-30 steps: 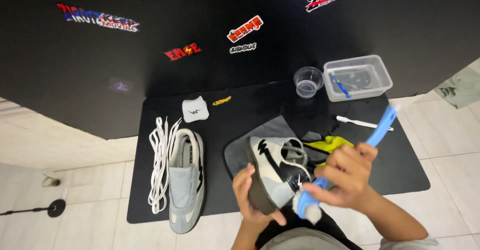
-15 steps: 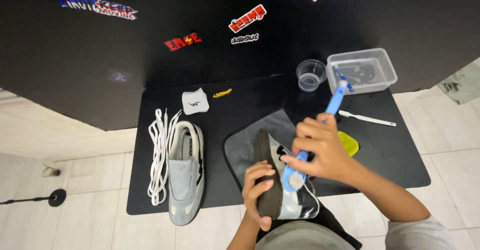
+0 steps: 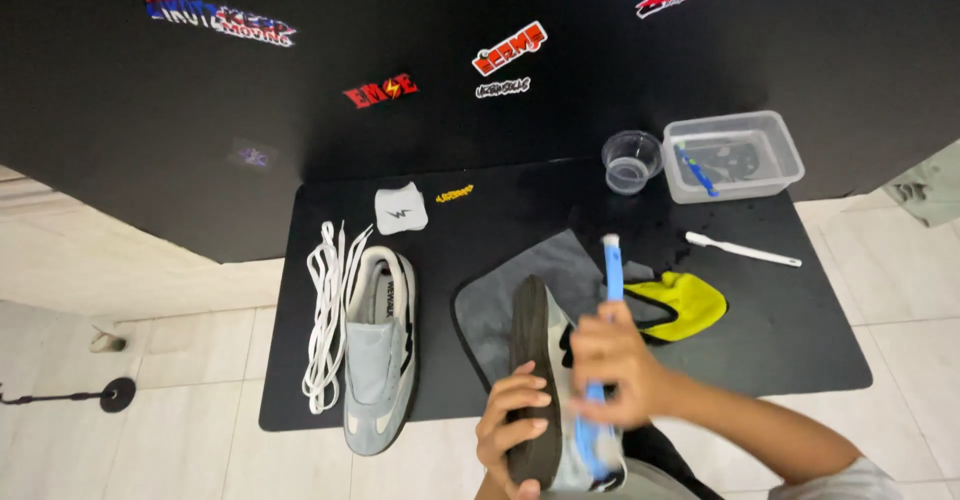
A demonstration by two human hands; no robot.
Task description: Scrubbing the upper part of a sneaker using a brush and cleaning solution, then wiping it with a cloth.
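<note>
My left hand (image 3: 512,422) grips the dark sole of the sneaker (image 3: 540,380), held on edge over the grey cloth (image 3: 500,300) at the near rim of the black mat (image 3: 800,340). My right hand (image 3: 608,365) is clenched around the blue brush (image 3: 608,290), its head low against the shoe's side, though blur hides the bristles. Step in hand: scrubbing the upper; next stroke calls for steady counter-pressure. Compared with half a second ago, the handle stands more upright and my hand sits lower.
</note>
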